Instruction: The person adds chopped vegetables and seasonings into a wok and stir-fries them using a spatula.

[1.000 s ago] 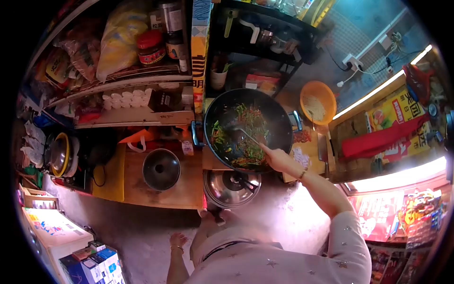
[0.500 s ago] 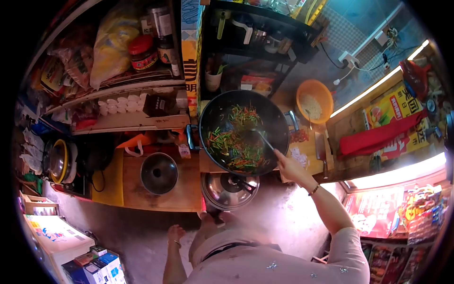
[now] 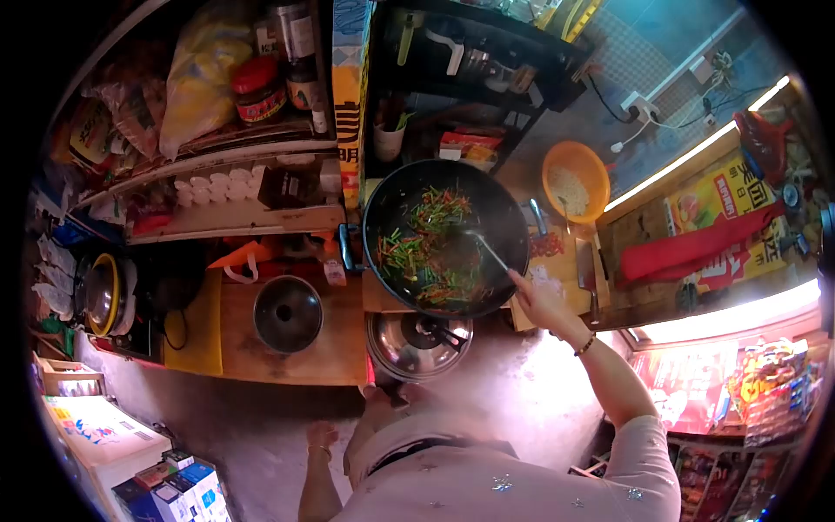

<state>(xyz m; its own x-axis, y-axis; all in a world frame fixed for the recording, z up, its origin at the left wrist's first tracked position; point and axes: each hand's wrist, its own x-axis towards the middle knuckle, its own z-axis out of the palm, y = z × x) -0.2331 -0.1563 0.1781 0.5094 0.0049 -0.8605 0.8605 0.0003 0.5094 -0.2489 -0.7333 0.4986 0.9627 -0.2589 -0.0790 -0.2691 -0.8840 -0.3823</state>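
Observation:
My right hand (image 3: 544,304) is closed around the handle of a metal spatula (image 3: 493,253) at the wok's lower right side. The spatula slants down into a large dark wok (image 3: 503,204); its tip is hard to make out. Cut green stalks mixed with red strips (image 3: 404,252) lie over the wok's left and lower parts, and the dark bottom shows on the right. My left hand (image 3: 322,433) hangs low beside my body, away from the wok. Its fingers look curled, with nothing visible in them.
Below the wok sits a shiny lid (image 3: 396,352). A dark round lid or bowl (image 3: 288,315) is on the wooden counter (image 3: 239,361). To the right are an orange basket (image 3: 591,157), a knife (image 3: 586,270) and chopped red bits (image 3: 548,245). Shelves of jars and bags stand upper left.
The spatula and my right hand have shifted slightly down and right against the wok. The food has shifted, baring more of the wok's bottom. The whole view has moved slightly.

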